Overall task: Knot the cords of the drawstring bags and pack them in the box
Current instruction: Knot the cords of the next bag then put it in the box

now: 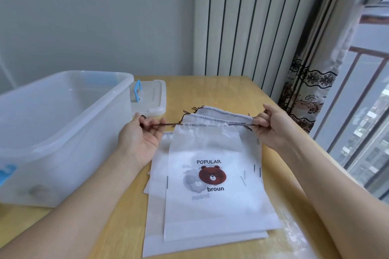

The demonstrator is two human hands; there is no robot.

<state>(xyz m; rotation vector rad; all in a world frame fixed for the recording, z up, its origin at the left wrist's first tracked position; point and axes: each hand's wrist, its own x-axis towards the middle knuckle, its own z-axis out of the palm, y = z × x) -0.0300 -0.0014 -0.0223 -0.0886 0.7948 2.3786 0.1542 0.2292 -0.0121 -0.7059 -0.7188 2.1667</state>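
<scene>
A person stands at a wooden table (210, 88), both bare forearms reaching forward. Between the hands lies a white translucent drawstring bag (212, 183) printed with a brown bear face and the words "POPULAR" and "broun". It rests on top of a stack of similar bags (154, 237), its gathered top edge pointing away from the person. A dark brown cord (166, 124) runs out of both ends of that top edge and is stretched straight between the hands. The left hand (143, 134), palm turned up, pinches the cord's left end between thumb and fingers. The right hand (271, 126), fingers curled, grips the cord's right end just beside the bag's corner. To the left stands an open clear plastic storage box (63, 132). Its lid (154, 99), with a blue handle, lies flat behind it.
</scene>
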